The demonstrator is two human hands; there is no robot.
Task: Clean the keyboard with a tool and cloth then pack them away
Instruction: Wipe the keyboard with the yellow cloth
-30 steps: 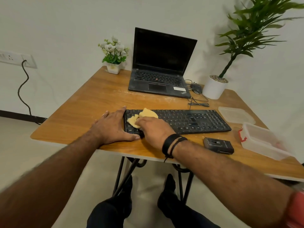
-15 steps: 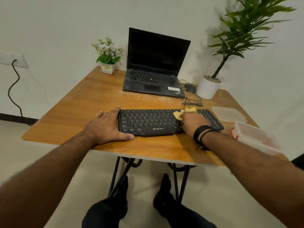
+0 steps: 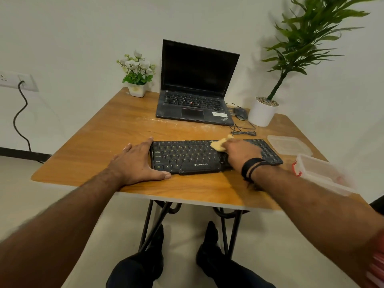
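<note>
- The flat black plastic keyboard (image 3: 207, 155) lies near the front edge of the square wooden table (image 3: 116, 129).
- The left hand (image 3: 137, 165) rests flat on the table against the keyboard's left end, fingers straight and lying close together, thumb stretched along the front edge.
- The right hand (image 3: 241, 151) presses a crumpled yellow cloth (image 3: 219, 144) onto the keys right of centre; its fingers are curled over the cloth, which sticks out past them.
- A clear plastic box (image 3: 324, 173) with a red clasp sits at the table's right edge, its clear lid (image 3: 289, 144) just behind it.
- An open black laptop (image 3: 197, 88) stands at the back of the table.
</note>
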